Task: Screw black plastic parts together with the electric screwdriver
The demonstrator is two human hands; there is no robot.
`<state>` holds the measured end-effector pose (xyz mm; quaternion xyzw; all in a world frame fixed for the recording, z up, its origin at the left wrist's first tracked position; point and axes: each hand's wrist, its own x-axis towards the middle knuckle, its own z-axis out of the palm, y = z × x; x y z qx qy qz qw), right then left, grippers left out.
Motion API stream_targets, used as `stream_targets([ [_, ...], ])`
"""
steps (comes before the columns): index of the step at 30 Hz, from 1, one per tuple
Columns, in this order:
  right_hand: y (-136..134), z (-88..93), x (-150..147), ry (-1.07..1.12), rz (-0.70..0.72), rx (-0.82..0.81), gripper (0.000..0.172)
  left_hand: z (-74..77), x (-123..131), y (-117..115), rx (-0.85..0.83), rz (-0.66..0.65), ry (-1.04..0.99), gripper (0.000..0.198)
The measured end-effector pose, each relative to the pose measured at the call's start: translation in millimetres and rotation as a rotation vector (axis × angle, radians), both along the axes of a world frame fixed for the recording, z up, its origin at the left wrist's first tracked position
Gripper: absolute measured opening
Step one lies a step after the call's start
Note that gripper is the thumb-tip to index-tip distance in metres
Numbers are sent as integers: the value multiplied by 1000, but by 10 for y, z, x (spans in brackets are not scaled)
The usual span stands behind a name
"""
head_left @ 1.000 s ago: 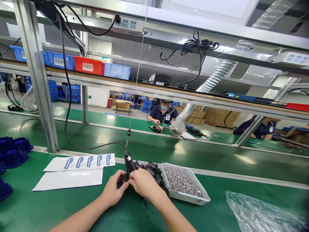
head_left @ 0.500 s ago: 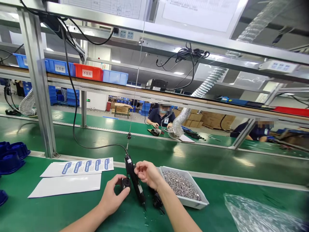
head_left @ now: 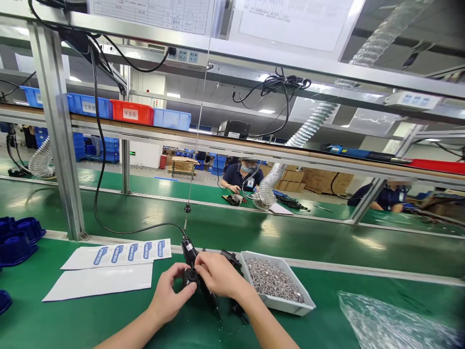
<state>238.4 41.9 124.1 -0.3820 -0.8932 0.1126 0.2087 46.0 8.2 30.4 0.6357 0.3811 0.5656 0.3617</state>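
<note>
My left hand (head_left: 170,293) grips a small black plastic part (head_left: 190,276) between thumb and fingers, a round opening facing up. The fingers of my right hand (head_left: 218,275) are pinched together at the part's upper edge; whatever they hold is too small or hidden to make out. Right behind both hands hangs a black electric screwdriver (head_left: 188,248) on a wire, tip down and partly covered by my right hand. To the right, a white tray (head_left: 286,306) holds many small metal screws (head_left: 274,280). More black parts (head_left: 231,257) lie between my right hand and the tray.
Label sheets (head_left: 132,252) and a blank white sheet (head_left: 105,282) lie on the left. Dark blue plastic pieces (head_left: 22,237) sit at the far left edge. Clear plastic film (head_left: 385,320) lies at right. Metal shelf framing (head_left: 60,126) stands ahead; two people work beyond it.
My right hand has moved left and slightly down, from beside the screwdriver to the black part, its fingers now pinched there. The screwdriver's top has shifted slightly left. My left hand keeps its hold.
</note>
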Motion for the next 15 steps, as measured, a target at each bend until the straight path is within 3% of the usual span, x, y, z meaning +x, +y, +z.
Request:
stream_targets([
  [4,29,-43,-14,150,69,-53,10,-18,-45,67,-67,-55,-84,33],
  [7,113,-26,13,561,80,-419,22,-28,-50,60,-62,-69,-40,28],
  [10,208,26,47,855,1,-780,37,-20,5,23,-8,16,3,26],
  [15,162,68,-7,777,22,-1004,36,-1,137,-63,30,164,27,30],
])
